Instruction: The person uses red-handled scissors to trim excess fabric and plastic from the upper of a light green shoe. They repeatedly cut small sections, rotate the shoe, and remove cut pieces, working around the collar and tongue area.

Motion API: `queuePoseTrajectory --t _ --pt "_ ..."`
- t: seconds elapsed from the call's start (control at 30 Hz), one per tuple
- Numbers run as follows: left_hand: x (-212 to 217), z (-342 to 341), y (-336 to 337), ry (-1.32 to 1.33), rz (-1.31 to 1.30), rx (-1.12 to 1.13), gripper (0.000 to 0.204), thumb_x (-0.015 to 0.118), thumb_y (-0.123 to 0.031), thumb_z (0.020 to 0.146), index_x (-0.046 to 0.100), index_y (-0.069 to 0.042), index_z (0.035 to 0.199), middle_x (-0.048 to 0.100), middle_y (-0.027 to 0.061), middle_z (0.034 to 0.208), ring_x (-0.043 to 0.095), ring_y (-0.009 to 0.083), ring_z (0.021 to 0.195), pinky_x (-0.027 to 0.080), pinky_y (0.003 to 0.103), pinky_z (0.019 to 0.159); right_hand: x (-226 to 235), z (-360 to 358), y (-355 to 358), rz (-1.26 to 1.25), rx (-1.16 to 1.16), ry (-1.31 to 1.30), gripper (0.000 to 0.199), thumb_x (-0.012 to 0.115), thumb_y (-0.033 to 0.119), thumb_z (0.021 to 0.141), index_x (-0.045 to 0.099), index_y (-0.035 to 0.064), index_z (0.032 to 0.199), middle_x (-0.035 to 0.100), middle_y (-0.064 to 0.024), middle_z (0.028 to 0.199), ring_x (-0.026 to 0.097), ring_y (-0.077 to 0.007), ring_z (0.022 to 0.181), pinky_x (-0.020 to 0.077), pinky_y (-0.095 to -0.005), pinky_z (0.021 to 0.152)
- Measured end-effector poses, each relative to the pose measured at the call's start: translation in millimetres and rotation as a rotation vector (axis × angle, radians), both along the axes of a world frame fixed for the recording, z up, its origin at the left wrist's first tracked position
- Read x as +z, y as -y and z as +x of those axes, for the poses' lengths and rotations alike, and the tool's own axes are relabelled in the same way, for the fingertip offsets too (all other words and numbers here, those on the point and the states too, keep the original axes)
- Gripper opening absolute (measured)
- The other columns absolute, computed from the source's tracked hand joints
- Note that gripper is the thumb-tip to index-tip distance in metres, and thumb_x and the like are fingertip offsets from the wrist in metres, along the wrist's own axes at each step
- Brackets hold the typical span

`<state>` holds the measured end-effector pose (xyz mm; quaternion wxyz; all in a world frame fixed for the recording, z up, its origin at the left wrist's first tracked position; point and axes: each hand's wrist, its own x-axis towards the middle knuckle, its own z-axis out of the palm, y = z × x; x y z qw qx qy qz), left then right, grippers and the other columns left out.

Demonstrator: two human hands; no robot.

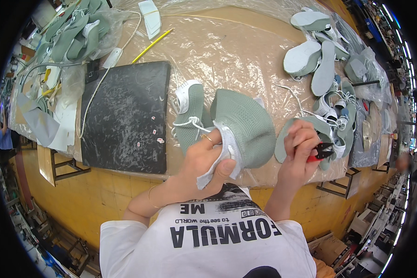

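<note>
My left hand [204, 162] is closed around the edge of a grey-green knitted shoe upper [245, 127], its thumb pressed on the white lining. The upper is held above the near edge of the table. Just left of it lies a laced green shoe [190, 106] with a white heel, partly hidden by my hand. My right hand [301, 146] grips a pair of red-handled pliers [320, 153], dark jaws pointing right. Their exact kind is hard to make out. Behind that hand, another green shoe [282, 139] rests on the table, partly covered.
Plastic film covers the brown table [217, 51]. A black board [125, 116] lies at left, with a yellow pencil [152, 45] beyond it. Green shoe parts [74, 37] pile up at far left. Several shoes and soles [303, 58] crowd the right side.
</note>
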<state>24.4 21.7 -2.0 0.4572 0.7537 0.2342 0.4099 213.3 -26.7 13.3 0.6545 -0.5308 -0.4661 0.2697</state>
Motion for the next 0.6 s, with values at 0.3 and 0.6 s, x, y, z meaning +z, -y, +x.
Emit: queuePoseTrajectory --t 0.3,0.6 --pt "-21 -29 -6 0.293 -0.75 -0.574 0.092 0.066 -0.064 0.069 0.045 0.003 0.13 0.043 0.0267 0.132 0.046 0.0358 0.121 0.033 0.043 0.102 -6 -8 2 -0.192 0.211 -0.143 0.023 0.071 0.005 0.082 0.061 -0.0057 0.099 0.065 -0.0039 0.08 0.056 -0.006 0.07 0.0463 -0.0197 0.064" --pt "-10 -20 -7 0.304 -1.167 -0.262 0.029 0.054 -0.019 0.095 0.059 0.004 0.112 0.065 0.0097 0.103 0.06 0.0097 0.093 0.049 0.026 0.081 -11 -15 -1 -0.189 0.118 -0.032 0.03 0.064 0.008 0.088 0.058 -0.0031 0.115 0.054 0.0013 0.077 0.041 -0.0003 0.063 0.0298 -0.0154 0.054"
